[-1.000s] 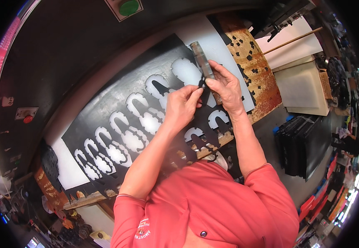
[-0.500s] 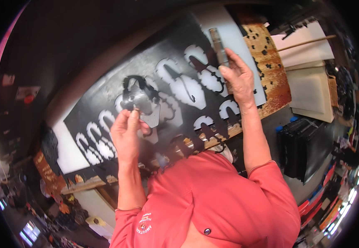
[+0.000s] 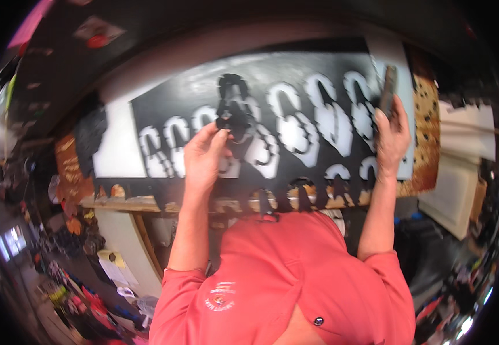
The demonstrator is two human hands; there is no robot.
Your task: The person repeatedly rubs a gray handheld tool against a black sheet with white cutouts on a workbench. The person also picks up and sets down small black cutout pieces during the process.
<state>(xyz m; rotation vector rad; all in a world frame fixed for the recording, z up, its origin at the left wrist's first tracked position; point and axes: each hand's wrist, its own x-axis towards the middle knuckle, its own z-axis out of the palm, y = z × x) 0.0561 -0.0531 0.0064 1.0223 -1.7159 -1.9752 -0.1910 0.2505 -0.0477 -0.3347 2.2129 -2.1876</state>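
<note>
Over the middle of a black sheet (image 3: 174, 80), my left hand (image 3: 206, 155) pinches a thin black cut piece (image 3: 235, 112) with a curved, looped outline. My right hand (image 3: 393, 135) grips a long, narrow, brownish bar-like tool (image 3: 388, 89) near the sheet's right end. It stands up from the fingers, and its kind cannot be made out. Rows of looped openings run across the black sheet, and a white board (image 3: 117, 135) shows through them. Blur hides the finer edges of the held piece.
Pitted brown board (image 3: 427, 115) borders the white board on the right. A wooden edge (image 3: 123, 204) runs along the front, close to my body. Dark overhead structure (image 3: 203, 20) spans the far side. Pale slabs (image 3: 448, 184) stand at the right.
The view has turned, so the sheet now lies nearly level across it. Both hands keep their hold, the left on the black piece, the right on the bar-like tool.
</note>
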